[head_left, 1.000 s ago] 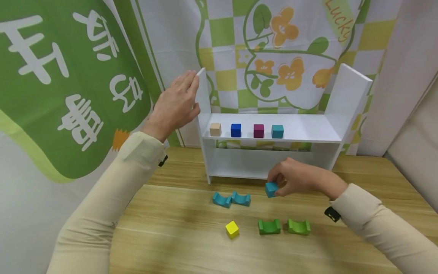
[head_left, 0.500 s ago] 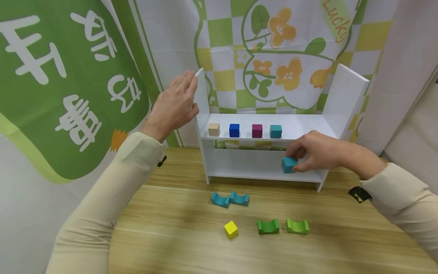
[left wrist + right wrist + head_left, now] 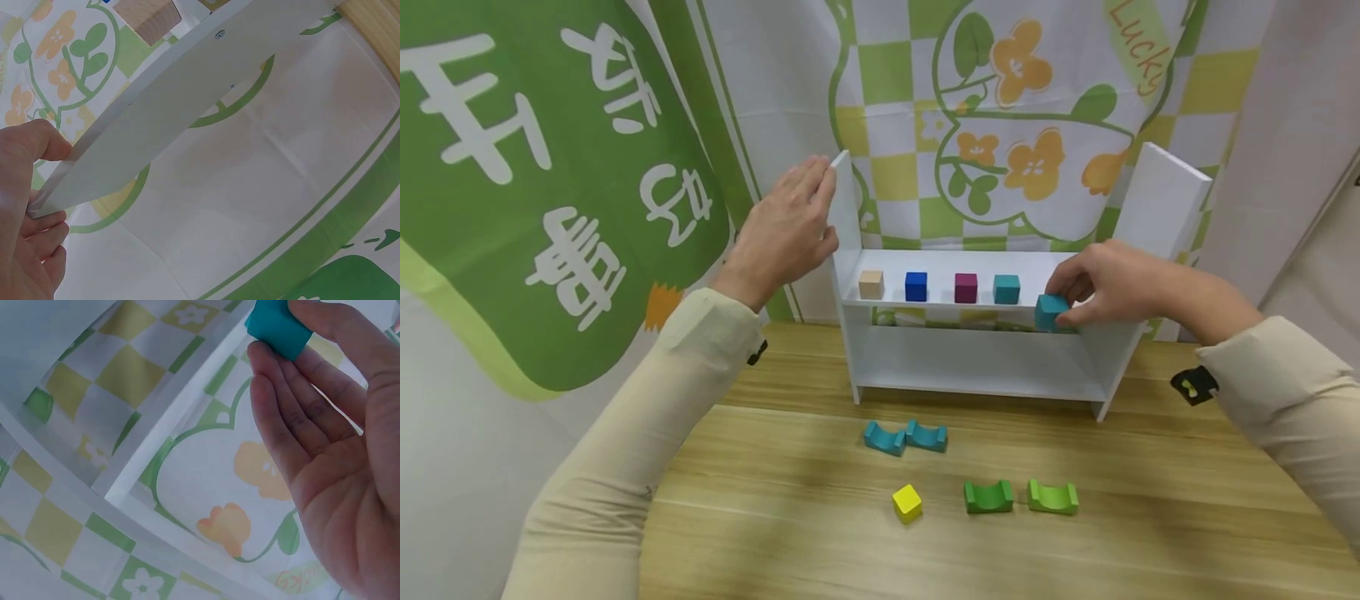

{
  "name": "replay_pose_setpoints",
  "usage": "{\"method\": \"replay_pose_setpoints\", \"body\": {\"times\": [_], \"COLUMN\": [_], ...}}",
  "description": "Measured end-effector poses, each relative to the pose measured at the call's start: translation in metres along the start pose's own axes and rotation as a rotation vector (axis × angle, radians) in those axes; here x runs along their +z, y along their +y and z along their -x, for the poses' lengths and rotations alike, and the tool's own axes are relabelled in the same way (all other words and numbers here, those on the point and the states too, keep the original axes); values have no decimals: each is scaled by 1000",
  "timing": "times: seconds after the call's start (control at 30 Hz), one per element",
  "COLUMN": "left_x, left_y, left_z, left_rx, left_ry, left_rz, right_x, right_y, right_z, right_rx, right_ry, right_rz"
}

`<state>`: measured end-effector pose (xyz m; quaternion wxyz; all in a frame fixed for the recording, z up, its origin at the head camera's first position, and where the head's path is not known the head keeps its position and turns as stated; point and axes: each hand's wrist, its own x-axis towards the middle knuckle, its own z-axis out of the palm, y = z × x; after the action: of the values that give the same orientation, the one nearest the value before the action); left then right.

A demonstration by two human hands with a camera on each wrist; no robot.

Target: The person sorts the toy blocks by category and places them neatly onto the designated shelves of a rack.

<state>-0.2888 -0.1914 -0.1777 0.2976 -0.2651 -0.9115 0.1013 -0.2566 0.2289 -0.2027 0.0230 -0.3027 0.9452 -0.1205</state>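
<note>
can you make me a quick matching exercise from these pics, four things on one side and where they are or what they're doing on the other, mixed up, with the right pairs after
1. left hand
2. right hand
3. yellow cube
4. tan cube

A. holding a light blue cube
B. leftmost on the upper shelf
C. gripping a white side panel
D. on the table

Pairs: 1-C, 2-A, 3-D, 4-B
</note>
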Motion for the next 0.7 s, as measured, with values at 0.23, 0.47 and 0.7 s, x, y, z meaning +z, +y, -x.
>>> {"method": "replay_pose_setpoints", "body": {"times": [0.23, 0.47, 0.7], "left_x": [-1, 0, -2], "left_y": [0, 1, 1], "left_z": [2, 1, 0], "left_rx": [-8, -3, -8], "left_ry": [-18, -20, -23], "left_rz": [-2, 2, -11], "right_x": [-4, -4, -3], "right_y": [10, 19, 23], "right_z": [-14, -21, -26], "right_rx": [59, 97, 106], "right_ry": [22, 13, 18], "right_rz": [17, 21, 22]}}
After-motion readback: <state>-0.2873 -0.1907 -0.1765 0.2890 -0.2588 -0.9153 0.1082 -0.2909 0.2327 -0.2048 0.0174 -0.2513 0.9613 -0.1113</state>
